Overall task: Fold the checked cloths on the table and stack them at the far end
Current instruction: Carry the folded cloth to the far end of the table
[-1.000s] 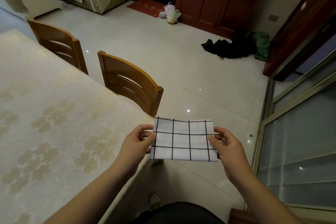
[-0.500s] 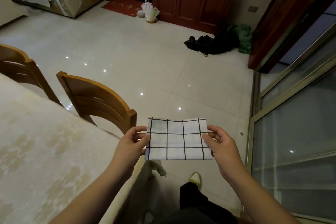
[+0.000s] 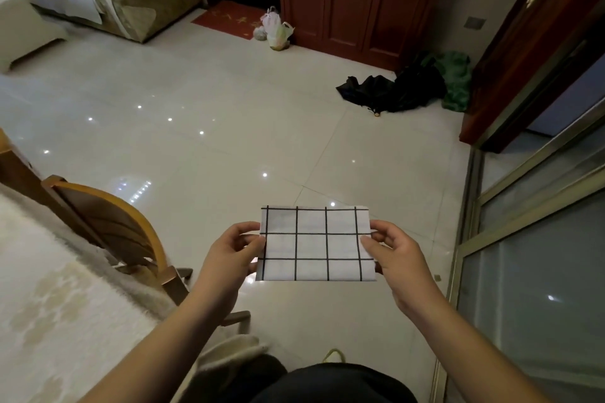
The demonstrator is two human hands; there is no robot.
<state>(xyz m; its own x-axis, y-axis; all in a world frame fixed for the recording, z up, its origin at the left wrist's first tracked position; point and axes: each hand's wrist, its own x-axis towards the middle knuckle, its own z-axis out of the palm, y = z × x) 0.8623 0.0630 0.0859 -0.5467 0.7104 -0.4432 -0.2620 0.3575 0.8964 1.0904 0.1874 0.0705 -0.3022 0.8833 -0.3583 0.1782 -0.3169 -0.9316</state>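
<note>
Folded checked cloth (image 3: 317,244) held flat in the air over the floor tiles, off the table's (image 3: 49,298) right edge | left hand (image 3: 229,257) pinched its left side, thumb on top | right hand (image 3: 397,258) pinched its right side likewise | wooden chair (image 3: 108,226) tucked at that table edge.

- The tabletop (image 3: 49,304) is cut off by the left and bottom edges, so its far end is out of view.
- The fingertips of both hands (image 3: 229,258) lie hidden behind the cloth (image 3: 316,244).
- The chair (image 3: 108,226) shows only its back; its seat is hidden.
- What the bags (image 3: 275,29) by the cupboard hold is too small to tell.
</note>
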